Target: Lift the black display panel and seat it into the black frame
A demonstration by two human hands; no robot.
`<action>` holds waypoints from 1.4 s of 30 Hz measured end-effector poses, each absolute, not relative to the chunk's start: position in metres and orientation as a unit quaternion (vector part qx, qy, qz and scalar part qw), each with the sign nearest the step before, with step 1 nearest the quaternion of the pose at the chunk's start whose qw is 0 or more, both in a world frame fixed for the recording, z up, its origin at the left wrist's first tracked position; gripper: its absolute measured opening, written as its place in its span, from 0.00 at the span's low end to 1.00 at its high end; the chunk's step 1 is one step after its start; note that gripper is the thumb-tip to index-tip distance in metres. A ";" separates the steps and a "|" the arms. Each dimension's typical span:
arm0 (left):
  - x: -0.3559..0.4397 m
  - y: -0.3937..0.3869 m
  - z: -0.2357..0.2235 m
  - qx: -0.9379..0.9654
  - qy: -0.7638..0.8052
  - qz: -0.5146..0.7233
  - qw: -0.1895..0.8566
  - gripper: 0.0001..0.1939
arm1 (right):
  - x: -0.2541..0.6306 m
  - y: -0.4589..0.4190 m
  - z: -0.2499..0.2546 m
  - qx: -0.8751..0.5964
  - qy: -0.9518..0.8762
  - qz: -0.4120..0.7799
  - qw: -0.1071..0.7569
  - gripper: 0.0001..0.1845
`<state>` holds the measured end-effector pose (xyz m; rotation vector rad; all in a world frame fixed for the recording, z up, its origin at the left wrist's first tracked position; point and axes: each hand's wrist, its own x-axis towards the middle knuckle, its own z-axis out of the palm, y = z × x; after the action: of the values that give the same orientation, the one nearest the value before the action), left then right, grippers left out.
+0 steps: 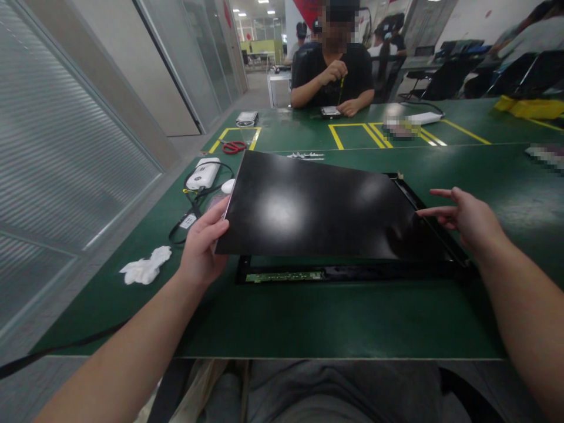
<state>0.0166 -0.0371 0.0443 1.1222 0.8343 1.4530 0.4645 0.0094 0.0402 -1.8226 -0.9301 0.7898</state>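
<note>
A glossy black display panel (317, 211) is tilted, its left side raised above a black frame (374, 271) on the table. My left hand (205, 241) grips the panel's left edge, thumb on top and fingers underneath. Close to the panel's right edge is my right hand (469, 220), index finger stretched towards the edge and another finger apart from it; whether the fingertip touches cannot be told. Along the frame's near side runs a green circuit board strip (284, 277). The panel hides most of the frame's inside.
Left of the panel lie a white power bank (203, 173) with a black cable, crumpled white tissue (146, 265) and red-handled scissors (234, 147). Across the green table (343, 323), a person (330, 76) holds a yellow screwdriver over a small device (330, 111). Yellow tape marks the far tabletop.
</note>
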 end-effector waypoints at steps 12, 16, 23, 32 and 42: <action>0.019 -0.036 0.042 0.463 0.378 0.587 0.546 0.27 | 0.476 0.015 0.035 -0.737 -0.380 0.315 0.461 0.32; 0.019 -0.035 0.043 0.464 0.379 0.576 0.557 0.26 | 0.473 0.012 0.039 -0.742 -0.371 0.309 0.465 0.30; 0.020 -0.034 0.040 0.448 0.389 0.568 0.571 0.24 | 0.470 0.010 0.045 -0.752 -0.367 0.293 0.463 0.30; 0.017 -0.032 0.033 0.445 0.402 0.551 0.580 0.26 | 0.475 0.011 0.042 -0.761 -0.376 0.272 0.453 0.31; 0.018 -0.030 0.029 0.431 0.424 0.534 0.592 0.27 | 0.470 0.006 0.044 -0.768 -0.381 0.249 0.450 0.30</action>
<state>0.0178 -0.0304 0.0294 1.0024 0.9853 1.2421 0.4701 0.0063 0.0444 -1.8989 -0.9406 0.6165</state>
